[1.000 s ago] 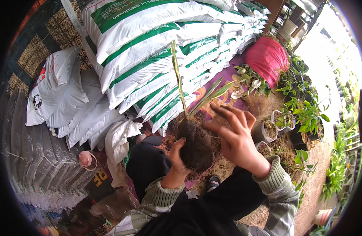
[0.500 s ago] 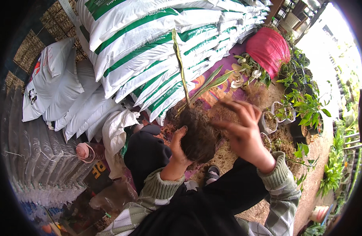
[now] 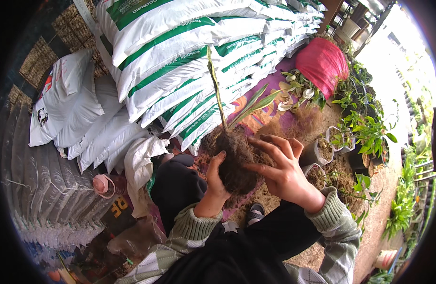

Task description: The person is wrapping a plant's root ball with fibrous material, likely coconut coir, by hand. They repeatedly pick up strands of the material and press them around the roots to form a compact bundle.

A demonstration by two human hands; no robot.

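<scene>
A snake plant (image 3: 213, 78) with long, yellow-edged leaves stands upright above a dark, fibrous root ball (image 3: 238, 165). My left hand (image 3: 214, 183) grips the left side of that root ball, thumb showing on its near face. On the other side, my right hand (image 3: 283, 169) has its fingers stretched out and spread, the fingertips touching the roots and loose fibres. Its palm holds nothing. Behind the plant, brown fibrous matter lies scattered over a purple patterned sheet (image 3: 285, 73).
White and green sacks (image 3: 166, 52) are piled high at the far left. More white sacks (image 3: 85, 113) lean beside them. To the right stand a red sack (image 3: 322, 66), potted plants (image 3: 367, 135) and white grow bags (image 3: 323, 150). A pink container (image 3: 103, 184) sits at the left.
My right hand has come in from the right and now touches the root ball, where before it was blurred and raised beside it. My left hand keeps its hold.
</scene>
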